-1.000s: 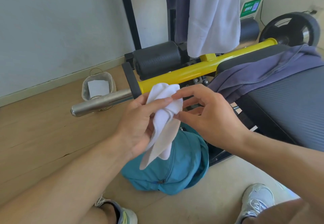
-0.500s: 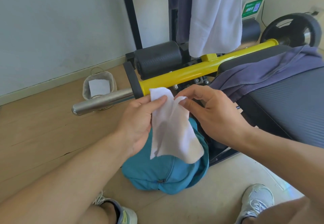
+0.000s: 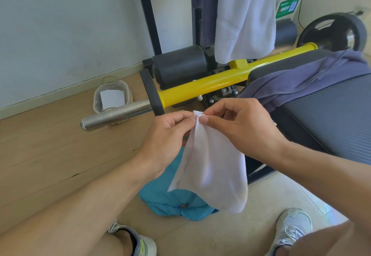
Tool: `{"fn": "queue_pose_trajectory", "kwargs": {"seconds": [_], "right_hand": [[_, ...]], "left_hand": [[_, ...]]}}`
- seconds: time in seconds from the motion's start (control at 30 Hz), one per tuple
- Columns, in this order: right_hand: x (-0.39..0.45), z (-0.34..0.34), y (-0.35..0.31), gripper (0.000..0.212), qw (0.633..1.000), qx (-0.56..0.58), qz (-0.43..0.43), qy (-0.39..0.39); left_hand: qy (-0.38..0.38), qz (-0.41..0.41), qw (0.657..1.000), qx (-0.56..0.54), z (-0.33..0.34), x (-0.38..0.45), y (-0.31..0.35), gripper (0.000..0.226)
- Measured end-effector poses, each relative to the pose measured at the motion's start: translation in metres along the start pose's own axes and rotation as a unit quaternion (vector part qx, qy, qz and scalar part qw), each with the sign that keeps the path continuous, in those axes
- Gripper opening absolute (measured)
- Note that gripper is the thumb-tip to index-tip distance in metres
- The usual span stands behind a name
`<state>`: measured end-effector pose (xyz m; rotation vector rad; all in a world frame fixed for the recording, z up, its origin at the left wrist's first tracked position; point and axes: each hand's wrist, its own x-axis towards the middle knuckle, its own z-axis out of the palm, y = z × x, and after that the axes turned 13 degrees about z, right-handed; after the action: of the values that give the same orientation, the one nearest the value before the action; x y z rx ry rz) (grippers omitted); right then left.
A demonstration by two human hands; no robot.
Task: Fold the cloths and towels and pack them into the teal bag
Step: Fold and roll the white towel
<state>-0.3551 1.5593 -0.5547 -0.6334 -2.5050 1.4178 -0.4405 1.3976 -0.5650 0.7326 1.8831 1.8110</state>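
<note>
**A:** Both hands are meeting right in the middle. The left hand (image 3: 166,133) is pinching the top edge of a small white cloth (image 3: 210,167), and the right hand (image 3: 241,127) is pinching that same edge, fingertips touching just beside the left thumb.

**B:** So the cloth is hanging free?

**A:** It is hanging down from the pinched top, spreading wider toward its lower edge, in the air above the floor. Directly beneath it the teal bag (image 3: 160,197) is lying on the floor, with a dark zip pull showing on its near side. The cloth is covering part of the bag from this angle, but whether they are touching I cannot tell.

**B:** What else is waiting?

**A:** A purple cloth (image 3: 301,81) is lying draped over the near end of the dark padded bench (image 3: 331,115) on the right. A white towel (image 3: 245,15) is hanging from the black frame behind the yellow bar (image 3: 210,83).

**B:** And around the edges?

**A:** A small basket (image 3: 112,97) is sitting by the wall on the wooden floor, behind the steel bar end. A black weight plate (image 3: 333,31) is standing at the far right. Two sneakers are showing at the bottom of the view.
</note>
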Motion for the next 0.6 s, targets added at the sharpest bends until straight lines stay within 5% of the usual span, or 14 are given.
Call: {"fn": "queue_pose_trajectory", "kwargs": {"seconds": [0.6], "right_hand": [[0.0009, -0.0055, -0.0013, 0.012, 1.000, 0.026, 0.009, -0.014]], "left_hand": [[-0.029, 0.091, 0.991, 0.089, -0.0046, -0.0027, -0.0020, 0.024]]}}
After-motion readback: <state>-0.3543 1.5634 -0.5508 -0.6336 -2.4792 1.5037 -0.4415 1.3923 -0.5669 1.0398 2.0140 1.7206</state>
